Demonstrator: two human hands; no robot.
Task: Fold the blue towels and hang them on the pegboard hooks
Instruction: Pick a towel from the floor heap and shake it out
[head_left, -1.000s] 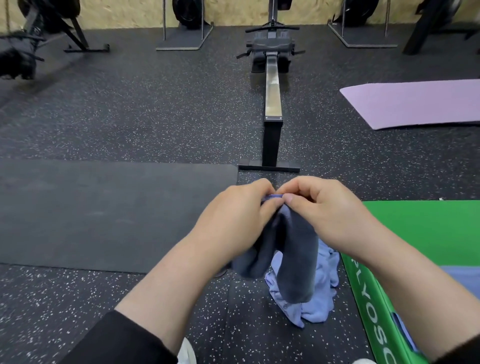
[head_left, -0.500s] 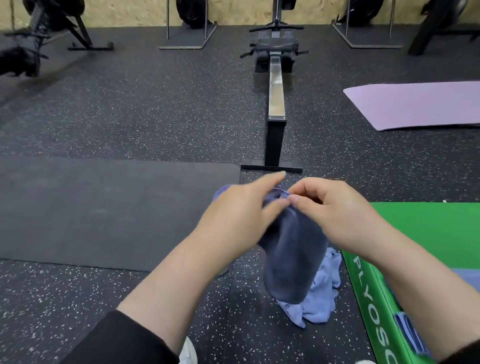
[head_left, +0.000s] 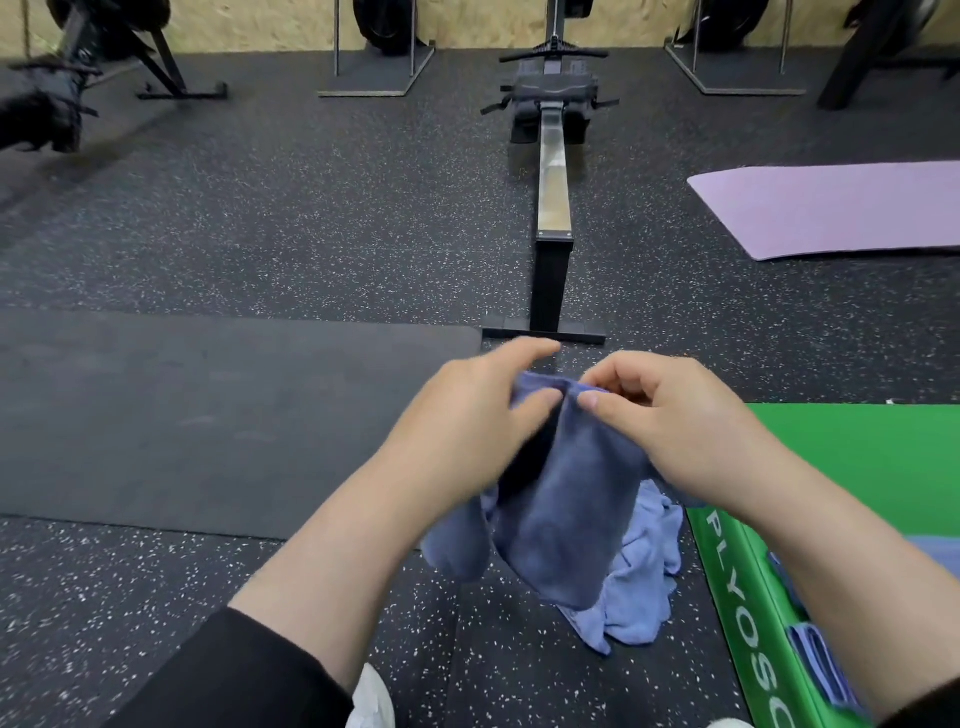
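Observation:
A dark blue towel (head_left: 571, 499) hangs in the air in front of me, held by its top edge. My left hand (head_left: 467, 415) pinches the top edge on the left, thumb against the cloth and index finger stretched out. My right hand (head_left: 670, 410) pinches the same edge just to the right. Below the held towel, a lighter blue towel (head_left: 644, 582) lies crumpled on the floor. No pegboard or hooks are in view.
A green plyo box (head_left: 841, 467) stands at the right with blue cloth (head_left: 935, 556) on its near part. A black mat (head_left: 208, 415) lies at the left, a purple mat (head_left: 841, 208) at the far right. A rowing machine (head_left: 553, 171) runs straight ahead.
My hands have drawn slightly apart along the towel's top edge, and the left index finger has straightened. The hanging towel has spread wider and a fold now hangs at its left.

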